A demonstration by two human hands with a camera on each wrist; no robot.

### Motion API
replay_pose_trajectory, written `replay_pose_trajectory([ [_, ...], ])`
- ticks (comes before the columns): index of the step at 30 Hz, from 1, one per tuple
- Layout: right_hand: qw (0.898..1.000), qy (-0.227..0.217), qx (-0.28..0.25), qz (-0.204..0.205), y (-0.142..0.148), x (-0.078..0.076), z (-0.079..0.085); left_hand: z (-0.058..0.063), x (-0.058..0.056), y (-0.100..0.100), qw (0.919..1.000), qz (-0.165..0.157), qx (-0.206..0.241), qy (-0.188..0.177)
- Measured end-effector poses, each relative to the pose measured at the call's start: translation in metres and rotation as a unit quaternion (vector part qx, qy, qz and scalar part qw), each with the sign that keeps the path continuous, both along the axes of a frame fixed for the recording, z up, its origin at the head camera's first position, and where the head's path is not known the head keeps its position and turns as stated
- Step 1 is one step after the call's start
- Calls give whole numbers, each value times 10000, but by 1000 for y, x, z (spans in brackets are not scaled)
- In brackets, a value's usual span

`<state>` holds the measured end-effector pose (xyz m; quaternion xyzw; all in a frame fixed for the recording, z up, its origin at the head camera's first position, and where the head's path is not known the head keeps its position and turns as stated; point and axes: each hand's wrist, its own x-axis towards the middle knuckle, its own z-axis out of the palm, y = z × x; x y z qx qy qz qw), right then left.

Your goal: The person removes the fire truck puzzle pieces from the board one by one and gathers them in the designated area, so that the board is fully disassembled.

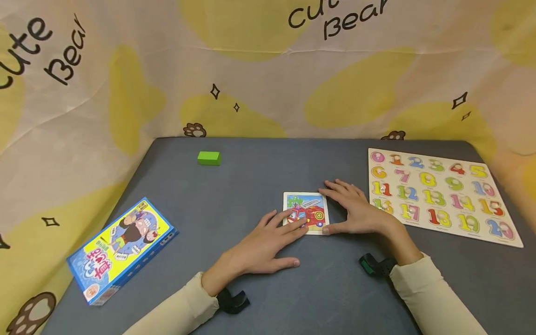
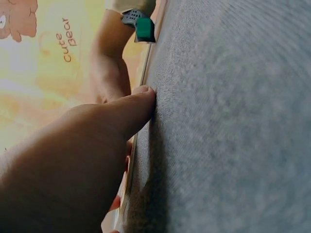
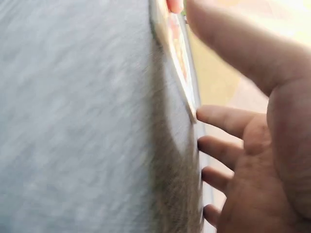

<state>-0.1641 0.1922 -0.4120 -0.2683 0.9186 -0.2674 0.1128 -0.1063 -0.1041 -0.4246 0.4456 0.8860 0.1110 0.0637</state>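
A small square picture board point(image 1: 316, 200) with a white border and a red fire truck on it lies flat on the grey table. My left hand point(image 1: 268, 244) rests its straight fingertips over the board's lower left part, with the thumb stretched out on the tabletop. At the board's right side is my right hand point(image 1: 356, 211), its thumb by the lower right corner and its index finger by the upper right one. The right wrist view shows that index finger point(image 3: 226, 120) right at the board's edge point(image 3: 182, 85), with the other fingers spread on the table.
A wooden number board point(image 1: 444, 193) with knobbed pieces lies at the right, close to my right hand. A green block point(image 1: 209, 158) sits toward the back left. The blue and yellow box point(image 1: 121, 249) lies at the left edge. Patterned cloth point(image 1: 259, 70) hangs behind the table.
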Motion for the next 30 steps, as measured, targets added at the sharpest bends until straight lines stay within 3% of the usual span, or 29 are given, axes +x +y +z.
replay_pose_trajectory([
  [5, 9980, 365, -504, -148, -11, -11, 5, 0, 0, -1, 10000, 27, 72, 41],
  [9, 9961, 389, -784, 131, -26, -22, 11, -1, 1, 1, 9999, 53, 121, -80],
  [16, 9953, -146, -341, 890, -55, -47, 22, -1, 1, 1, 9999, 76, 109, -17],
  [22, 9928, -552, -199, 1049, -63, -60, 26, 7, 0, 1, 9998, 58, 65, -168],
  [30, 9912, -681, -27, 1136, -67, -64, 25, 12, 2, 1, 9991, 128, -120, -375],
])
